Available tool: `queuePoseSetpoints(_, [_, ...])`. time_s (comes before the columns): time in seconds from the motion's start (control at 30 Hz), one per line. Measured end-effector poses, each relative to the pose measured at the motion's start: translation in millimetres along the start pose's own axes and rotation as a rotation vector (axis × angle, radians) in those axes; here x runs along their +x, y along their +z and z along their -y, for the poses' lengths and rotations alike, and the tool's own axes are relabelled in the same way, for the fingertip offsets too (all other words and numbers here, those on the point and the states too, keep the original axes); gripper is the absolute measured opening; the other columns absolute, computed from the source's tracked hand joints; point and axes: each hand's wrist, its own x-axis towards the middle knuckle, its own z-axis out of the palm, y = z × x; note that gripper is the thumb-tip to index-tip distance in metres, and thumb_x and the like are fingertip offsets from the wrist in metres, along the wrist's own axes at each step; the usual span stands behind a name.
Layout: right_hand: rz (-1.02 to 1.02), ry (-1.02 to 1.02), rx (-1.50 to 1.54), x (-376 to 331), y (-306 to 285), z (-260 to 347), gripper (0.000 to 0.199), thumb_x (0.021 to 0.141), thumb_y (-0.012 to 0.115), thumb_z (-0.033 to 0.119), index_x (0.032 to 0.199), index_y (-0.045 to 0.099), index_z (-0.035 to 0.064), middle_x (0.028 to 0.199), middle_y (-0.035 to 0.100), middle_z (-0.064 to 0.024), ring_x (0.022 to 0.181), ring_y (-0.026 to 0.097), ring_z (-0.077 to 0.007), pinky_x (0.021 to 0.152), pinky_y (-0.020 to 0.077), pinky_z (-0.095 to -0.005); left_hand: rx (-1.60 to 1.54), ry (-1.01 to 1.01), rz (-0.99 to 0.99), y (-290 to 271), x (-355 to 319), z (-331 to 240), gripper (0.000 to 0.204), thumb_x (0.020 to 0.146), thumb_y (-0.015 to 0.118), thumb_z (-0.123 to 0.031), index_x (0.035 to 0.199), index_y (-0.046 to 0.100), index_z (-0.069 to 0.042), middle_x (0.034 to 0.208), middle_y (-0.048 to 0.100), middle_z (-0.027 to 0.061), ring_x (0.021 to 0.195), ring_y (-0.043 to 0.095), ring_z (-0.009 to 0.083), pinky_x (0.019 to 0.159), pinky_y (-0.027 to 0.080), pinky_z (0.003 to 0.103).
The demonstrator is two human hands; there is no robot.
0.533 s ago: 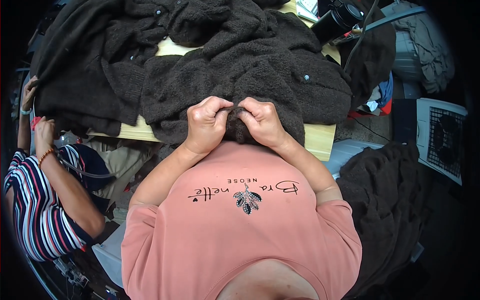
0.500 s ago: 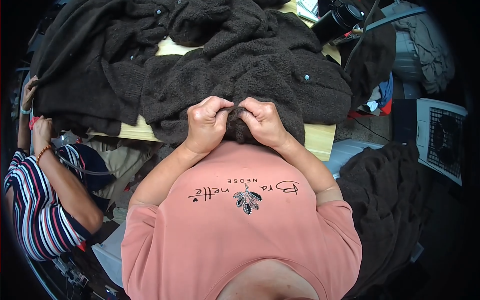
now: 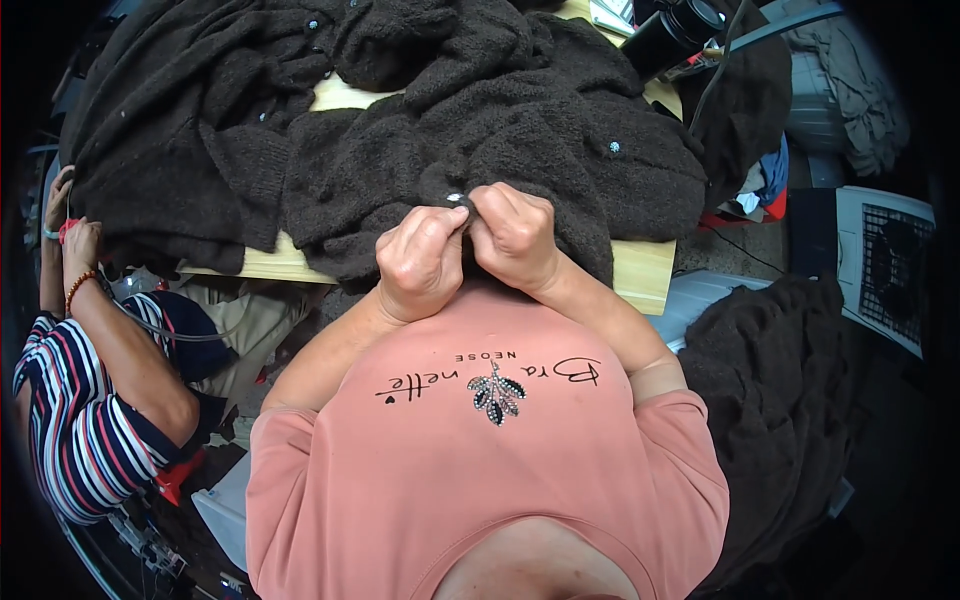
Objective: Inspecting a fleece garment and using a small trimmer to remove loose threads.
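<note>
A dark brown fuzzy cardigan (image 3: 560,150) with small pale buttons lies heaped on a pale wooden table (image 3: 640,275). My left hand (image 3: 422,262) and my right hand (image 3: 515,235) meet at the garment's near edge, both pinching the knit around one small shiny button (image 3: 455,198). The fingers of both hands are curled tight on the fabric. More of the same dark knitwear (image 3: 190,150) is piled to the left across the table.
A person in a striped top (image 3: 70,430) sits at the left, hands raised near the table's corner. Another dark garment (image 3: 780,400) is heaped at the right. A black cylinder (image 3: 670,35) stands at the back. A white crate-like box (image 3: 885,265) is at far right.
Both my hands stay on the cardigan's edge; the button now shows between my fingertips. The person at the left has shifted their hands slightly.
</note>
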Motion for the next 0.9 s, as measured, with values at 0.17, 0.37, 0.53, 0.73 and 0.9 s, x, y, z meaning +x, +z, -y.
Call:
queuePoseSetpoints(0.17, [-0.201, 0.174, -0.005, -5.1, -31.0, -26.9, 0.012, 0.071, 0.055, -0.006, 0.082, 0.058, -0.0017, 0.07, 0.059, -0.0118, 0.056, 0.058, -0.0219, 0.053, 0.0459, -0.0285, 0.066, -0.337, 0.192, -12.5, -2.6, 10.8, 0.011, 0.07, 0.062, 0.006, 0.079, 0.062, 0.001, 0.07, 0.061, 0.0128, 0.06, 0.06, 0.0235, 0.056, 0.047, 0.03])
queuePoseSetpoints(0.37, [0.342, 0.298, -0.294, -19.0, -41.7, -47.3, 0.025, 0.067, 0.053, -0.002, 0.091, 0.058, 0.0019, 0.101, 0.057, -0.0149, 0.093, 0.056, -0.0318, 0.077, 0.045, -0.0383, -0.188, -0.661, 0.261, -8.2, -0.2, 20.0, 0.006, 0.073, 0.061, 0.001, 0.078, 0.061, 0.002, 0.067, 0.061, 0.0067, 0.06, 0.054, 0.0104, 0.056, 0.042, 0.023])
queuePoseSetpoints(0.53, [0.33, 0.087, 0.006, 7.3, -40.7, -2.0, 0.025, 0.065, 0.065, 0.005, 0.089, 0.059, 0.0016, 0.088, 0.06, -0.0109, 0.082, 0.056, -0.0289, 0.074, 0.0422, -0.0373, -0.316, -0.763, 0.337, -8.8, 5.7, 7.9, 0.005, 0.074, 0.059, 0.001, 0.078, 0.062, 0.002, 0.065, 0.059, 0.0007, 0.062, 0.05, 0.0043, 0.055, 0.041, 0.021])
queuePoseSetpoints(0.73, [0.204, 0.072, 0.24, -2.8, -15.4, -8.0, 0.006, 0.069, 0.059, -0.002, 0.075, 0.057, -0.0011, 0.068, 0.055, -0.0109, 0.062, 0.053, -0.025, 0.057, 0.0429, -0.0315, -0.498, -0.861, 0.388, -19.0, 15.5, 2.1, 0.003, 0.075, 0.059, 0.0, 0.075, 0.061, 0.002, 0.065, 0.056, -0.0031, 0.06, 0.046, 0.0019, 0.053, 0.038, 0.018])
queuePoseSetpoints(0.9, [0.167, 0.241, 0.454, -7.1, -12.4, -4.7, 0.004, 0.07, 0.057, -0.003, 0.073, 0.057, -0.0007, 0.065, 0.054, -0.0095, 0.061, 0.052, -0.0224, 0.056, 0.0416, -0.0317, -0.662, -0.982, 0.54, -15.6, 9.1, 7.8, 0.002, 0.075, 0.059, 0.002, 0.075, 0.061, 0.001, 0.067, 0.057, -0.003, 0.061, 0.046, 0.0015, 0.054, 0.038, 0.017])
